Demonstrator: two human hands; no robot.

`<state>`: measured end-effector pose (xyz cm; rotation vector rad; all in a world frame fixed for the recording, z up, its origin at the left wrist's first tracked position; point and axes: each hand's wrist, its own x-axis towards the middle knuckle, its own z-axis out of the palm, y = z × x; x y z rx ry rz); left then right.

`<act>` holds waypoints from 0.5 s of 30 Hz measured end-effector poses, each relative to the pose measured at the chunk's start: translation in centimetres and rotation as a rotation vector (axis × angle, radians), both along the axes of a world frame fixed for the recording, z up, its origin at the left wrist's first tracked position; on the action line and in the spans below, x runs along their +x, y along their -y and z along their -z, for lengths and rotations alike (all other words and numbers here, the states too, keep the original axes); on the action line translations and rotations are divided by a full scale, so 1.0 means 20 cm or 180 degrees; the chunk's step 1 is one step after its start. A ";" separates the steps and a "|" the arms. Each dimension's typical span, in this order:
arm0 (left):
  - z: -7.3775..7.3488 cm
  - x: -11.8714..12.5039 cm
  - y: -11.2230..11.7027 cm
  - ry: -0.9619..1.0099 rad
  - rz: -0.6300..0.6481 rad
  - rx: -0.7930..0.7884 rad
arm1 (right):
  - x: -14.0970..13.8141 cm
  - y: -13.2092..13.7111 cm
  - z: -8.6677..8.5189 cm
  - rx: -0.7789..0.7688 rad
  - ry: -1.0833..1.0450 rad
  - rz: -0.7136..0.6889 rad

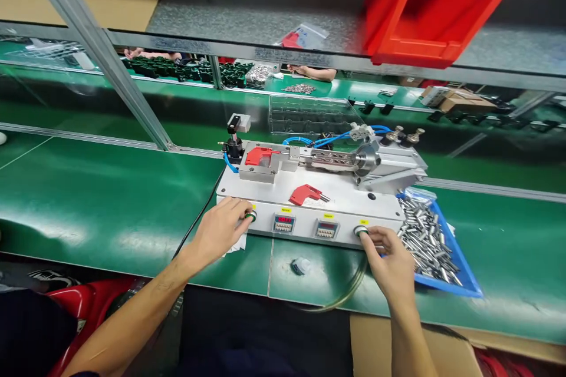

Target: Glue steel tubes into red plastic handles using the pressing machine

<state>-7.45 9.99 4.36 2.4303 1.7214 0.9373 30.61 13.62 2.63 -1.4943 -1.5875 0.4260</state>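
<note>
My left hand (pixel 223 225) has thumb and forefinger closed about a green push button (pixel 252 216) on the front left of a metal fixture (pixel 265 193). At the front right, the thumb and forefinger of my right hand (pixel 391 256) close on a second push button (pixel 360 230). Clamped in the block on top is a red pistol-shaped plastic part (pixel 257 156), in line with a thin rod and a cylinder mechanism (pixel 367 159). Another red plastic part (pixel 305 194) with metal pins lies loose on the fixture's top, between my hands.
Right of the fixture, a blue tray (pixel 471 283) holds many metal pins (pixel 427 238). A small grey-white piece (pixel 300 266) and a clear hose (pixel 349 294) lie in front. A red bin (pixel 435 17) sits on the shelf above. Other people's hands (pixel 312 72) are across the bench.
</note>
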 end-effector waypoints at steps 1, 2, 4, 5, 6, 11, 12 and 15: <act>-0.04 0.01 0.01 0.0028 0.0070 -0.0097 | -0.01 0.02 0.01 0.0019 -0.0049 0.0026; -0.09 0.04 0.01 0.0035 0.0160 -0.0136 | -0.03 0.05 0.03 0.0051 -0.0100 0.0056; -0.18 0.13 -0.03 -0.0067 0.0347 -0.0055 | -0.08 0.12 0.07 0.0165 -0.0191 0.0149; -0.22 0.20 -0.07 -0.0189 0.0395 -0.0005 | -0.11 0.15 0.08 0.0238 -0.0210 0.0191; -0.26 0.27 -0.12 -0.0350 0.0398 -0.0004 | -0.14 0.19 0.09 0.0315 -0.0198 0.0218; -0.29 0.47 -0.33 -0.0958 0.0268 -0.0564 | -0.11 0.44 0.07 0.0547 0.0402 0.0130; -0.28 0.45 -0.31 -0.0842 0.0375 -0.0516 | -0.05 0.50 0.05 0.0562 0.0575 0.0157; -0.20 0.35 -0.16 0.0120 0.0815 -0.0055 | 0.22 0.71 -0.01 0.0600 0.1045 0.0559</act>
